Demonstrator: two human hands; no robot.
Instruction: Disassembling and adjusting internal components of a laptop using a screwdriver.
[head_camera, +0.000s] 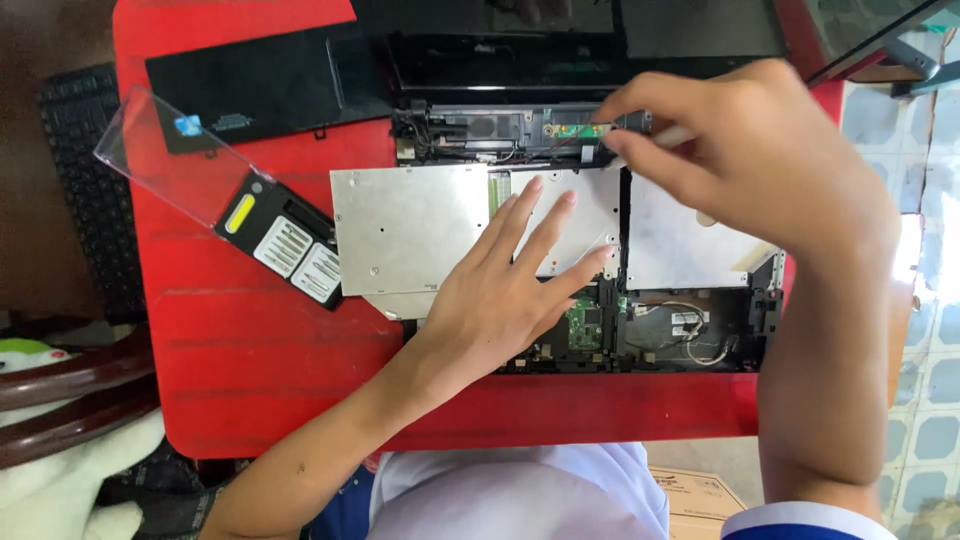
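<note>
An opened laptop chassis (690, 330) lies on a red table (250, 350), its silver metal plate (410, 225) and green circuit board (585, 325) exposed. My left hand (505, 295) rests flat on the silver plate, fingers spread, holding nothing. My right hand (740, 150) hovers over the chassis's far edge, its fingers pinched on a thin white tool (672, 135) whose tip is at the small board strip (570, 128) there.
A black screwdriver-bit case (290, 245) with an open clear lid (165, 155) lies left of the chassis. A black flat panel (270, 85) lies at the far left, a black keyboard (85, 180) off the table's left edge. A cardboard box (695, 500) sits below.
</note>
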